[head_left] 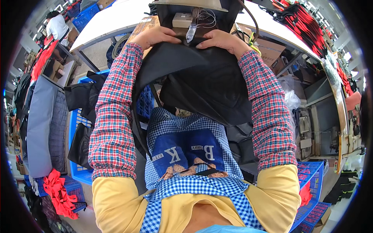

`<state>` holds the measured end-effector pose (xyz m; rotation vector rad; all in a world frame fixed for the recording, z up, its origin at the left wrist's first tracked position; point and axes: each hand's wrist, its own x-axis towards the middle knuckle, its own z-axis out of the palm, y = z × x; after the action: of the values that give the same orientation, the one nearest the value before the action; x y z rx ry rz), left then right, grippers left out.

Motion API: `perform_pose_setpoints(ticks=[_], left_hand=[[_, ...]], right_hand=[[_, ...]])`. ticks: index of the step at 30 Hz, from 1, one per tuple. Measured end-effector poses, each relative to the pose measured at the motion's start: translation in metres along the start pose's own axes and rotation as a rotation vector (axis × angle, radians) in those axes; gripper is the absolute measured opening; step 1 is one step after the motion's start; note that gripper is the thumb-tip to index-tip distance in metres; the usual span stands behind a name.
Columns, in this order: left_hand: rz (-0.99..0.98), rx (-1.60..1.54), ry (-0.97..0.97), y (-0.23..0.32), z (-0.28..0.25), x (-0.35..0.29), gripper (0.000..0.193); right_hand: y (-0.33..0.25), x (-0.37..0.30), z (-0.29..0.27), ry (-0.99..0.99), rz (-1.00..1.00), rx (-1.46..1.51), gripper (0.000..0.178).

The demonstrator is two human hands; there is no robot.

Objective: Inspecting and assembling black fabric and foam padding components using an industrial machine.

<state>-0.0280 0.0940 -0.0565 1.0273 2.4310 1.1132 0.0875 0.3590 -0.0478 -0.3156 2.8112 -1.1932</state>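
A large black sheet of smooth, leather-like material (176,60) hangs in front of me from beneath a machine head (225,13), which looks like a sewing machine. My left hand (157,37) grips the sheet's upper edge, left of the machine's middle. On the opposite side my right hand (221,40) pinches the same edge, thumb and fingers pressed together. Between the hands, a clear-wrapped part (190,34) of the machine comes down close to the material. The sheet drapes in folds over my lap and hides whatever lies under it.
A blue crate (72,136) with black pieces stands at left, and blue baskets (311,174) at lower right. White tables (105,33) reach back on both sides. Red material (60,194) spills over a basket at lower left. Another person (57,26) is far left.
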Motion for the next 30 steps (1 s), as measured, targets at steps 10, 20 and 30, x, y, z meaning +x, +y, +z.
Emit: perform_pose_setpoints(ticks=[10, 20, 30], left_hand=[[-0.095, -0.288, 0.1, 0.01, -0.043, -0.092, 0.037], [0.249, 0.129, -0.024, 0.119, 0.028, -0.141, 0.047], [0.282, -0.12, -0.68, 0.144, 0.051, -0.196, 0.046]], right_hand=[[0.105, -0.142, -0.15, 0.587, 0.438, -0.611, 0.056], [-0.126, -0.169, 0.009, -0.133, -0.141, -0.051, 0.044], [-0.095, -0.289, -0.131, 0.147, 0.006, -0.002, 0.045]])
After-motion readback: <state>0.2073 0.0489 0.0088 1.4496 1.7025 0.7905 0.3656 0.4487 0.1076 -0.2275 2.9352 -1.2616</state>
